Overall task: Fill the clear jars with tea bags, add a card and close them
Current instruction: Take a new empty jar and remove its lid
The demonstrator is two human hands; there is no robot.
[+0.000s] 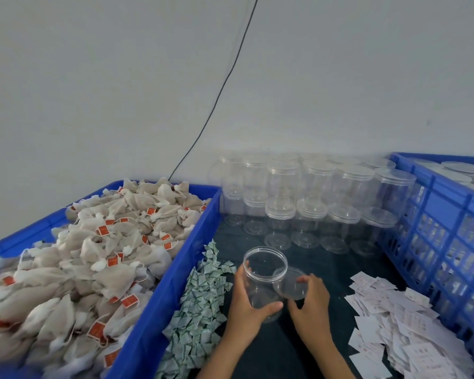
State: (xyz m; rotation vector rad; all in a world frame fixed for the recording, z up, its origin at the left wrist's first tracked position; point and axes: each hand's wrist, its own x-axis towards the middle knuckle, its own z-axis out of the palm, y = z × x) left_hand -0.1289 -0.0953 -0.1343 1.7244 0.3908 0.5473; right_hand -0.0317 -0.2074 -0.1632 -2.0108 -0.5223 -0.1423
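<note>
Jar (263, 280) empty, gripped in my left hand (248, 302) — right fingers (303, 279) apparently pinching its lid (290, 283); set lid aside, keep jar upright for bags (93, 255).

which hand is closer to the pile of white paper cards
Right. The right hand, holding a clear lid, is beside the white card pile; the left hand grips the open clear jar, farther away.
</note>
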